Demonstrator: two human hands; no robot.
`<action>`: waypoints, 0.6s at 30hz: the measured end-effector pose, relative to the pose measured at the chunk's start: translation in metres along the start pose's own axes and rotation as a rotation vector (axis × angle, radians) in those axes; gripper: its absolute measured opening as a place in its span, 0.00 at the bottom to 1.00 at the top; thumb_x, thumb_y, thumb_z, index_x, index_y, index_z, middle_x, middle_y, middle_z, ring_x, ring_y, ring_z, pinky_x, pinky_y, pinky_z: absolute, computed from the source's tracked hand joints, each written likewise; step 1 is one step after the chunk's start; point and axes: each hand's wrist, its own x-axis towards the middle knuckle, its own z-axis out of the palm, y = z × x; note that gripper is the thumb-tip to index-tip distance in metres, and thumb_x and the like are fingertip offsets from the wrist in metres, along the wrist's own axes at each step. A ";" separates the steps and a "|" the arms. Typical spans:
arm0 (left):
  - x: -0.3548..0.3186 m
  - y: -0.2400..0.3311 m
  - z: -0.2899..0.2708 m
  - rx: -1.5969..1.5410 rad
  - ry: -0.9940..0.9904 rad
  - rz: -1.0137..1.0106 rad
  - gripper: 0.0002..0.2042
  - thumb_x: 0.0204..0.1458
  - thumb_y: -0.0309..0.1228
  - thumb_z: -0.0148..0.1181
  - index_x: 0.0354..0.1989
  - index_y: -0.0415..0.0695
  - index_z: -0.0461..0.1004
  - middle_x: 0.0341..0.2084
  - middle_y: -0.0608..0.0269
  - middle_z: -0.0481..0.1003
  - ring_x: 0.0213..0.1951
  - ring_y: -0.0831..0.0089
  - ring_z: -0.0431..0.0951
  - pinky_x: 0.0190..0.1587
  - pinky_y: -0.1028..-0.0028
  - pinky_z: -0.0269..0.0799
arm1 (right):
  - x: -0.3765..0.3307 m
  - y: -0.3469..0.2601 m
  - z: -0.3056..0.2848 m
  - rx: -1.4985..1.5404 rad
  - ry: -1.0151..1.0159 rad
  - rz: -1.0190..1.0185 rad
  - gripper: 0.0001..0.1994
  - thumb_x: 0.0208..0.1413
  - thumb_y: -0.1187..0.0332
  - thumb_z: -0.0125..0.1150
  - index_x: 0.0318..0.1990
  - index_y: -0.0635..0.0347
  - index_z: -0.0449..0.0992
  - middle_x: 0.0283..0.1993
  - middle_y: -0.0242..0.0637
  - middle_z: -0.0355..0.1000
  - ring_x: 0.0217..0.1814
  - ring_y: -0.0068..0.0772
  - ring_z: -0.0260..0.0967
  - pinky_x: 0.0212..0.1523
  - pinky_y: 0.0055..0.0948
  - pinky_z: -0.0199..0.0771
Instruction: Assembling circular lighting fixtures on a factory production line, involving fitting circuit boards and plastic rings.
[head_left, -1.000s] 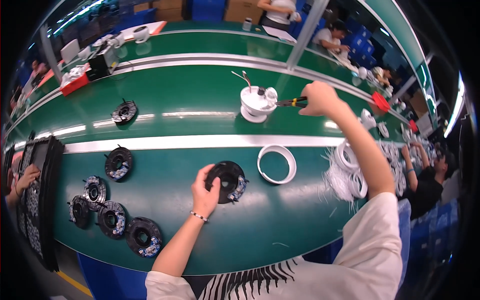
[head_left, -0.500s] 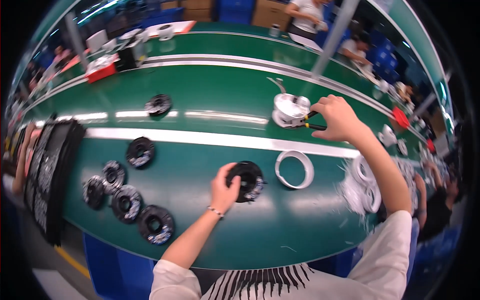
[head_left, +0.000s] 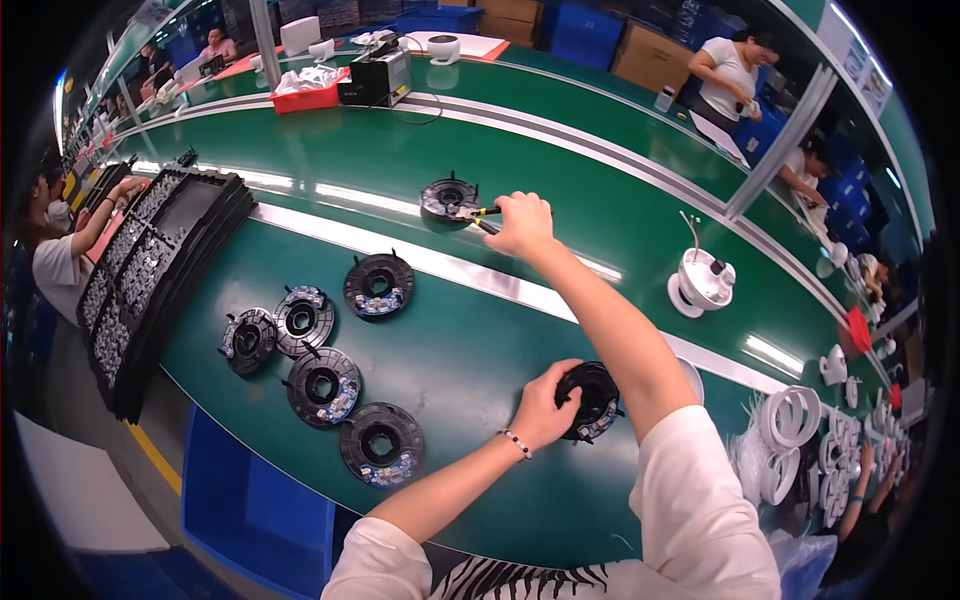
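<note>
My right hand grips a pair of pliers with black and yellow handles. Their jaws reach the near right edge of a black round disc part on the far green strip; whether they pinch it I cannot tell. My left hand holds another black disc part by its left side, thumb over the top; small board pieces show at its lower edge. To the left lie more such discs, among them one near the white strip and one nearest me.
A white round housing with a wire stands at the right. White rings and thin plastic strips lie near the right edge, and one ring is partly behind my right arm. Stacked black trays stand left. Other people work around the tables.
The view has turned left. My right hand with the pliers has gone from beside the white housing leftward to the far black disc. My left hand still holds its disc.
</note>
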 end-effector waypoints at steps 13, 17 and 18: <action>0.002 0.000 -0.001 0.003 -0.006 0.011 0.15 0.42 0.22 0.50 0.42 0.36 0.65 0.33 0.47 0.72 0.36 0.57 0.74 0.39 0.69 0.69 | 0.003 0.003 0.018 0.105 -0.060 0.113 0.20 0.30 0.58 0.64 0.35 0.55 0.73 0.38 0.37 0.66 0.46 0.38 0.61 0.45 0.35 0.60; 0.002 -0.001 0.001 0.011 -0.007 0.023 0.15 0.42 0.22 0.50 0.41 0.37 0.65 0.32 0.48 0.72 0.35 0.57 0.74 0.39 0.69 0.69 | 0.003 0.002 0.015 0.024 -0.106 0.146 0.23 0.30 0.58 0.63 0.39 0.52 0.74 0.37 0.36 0.69 0.43 0.36 0.64 0.45 0.33 0.62; 0.001 -0.002 -0.001 0.011 0.000 0.022 0.15 0.42 0.22 0.50 0.41 0.37 0.65 0.32 0.48 0.72 0.35 0.57 0.74 0.39 0.69 0.69 | 0.002 0.001 0.014 0.024 -0.108 0.139 0.23 0.30 0.58 0.63 0.39 0.52 0.74 0.37 0.36 0.69 0.43 0.36 0.64 0.45 0.33 0.62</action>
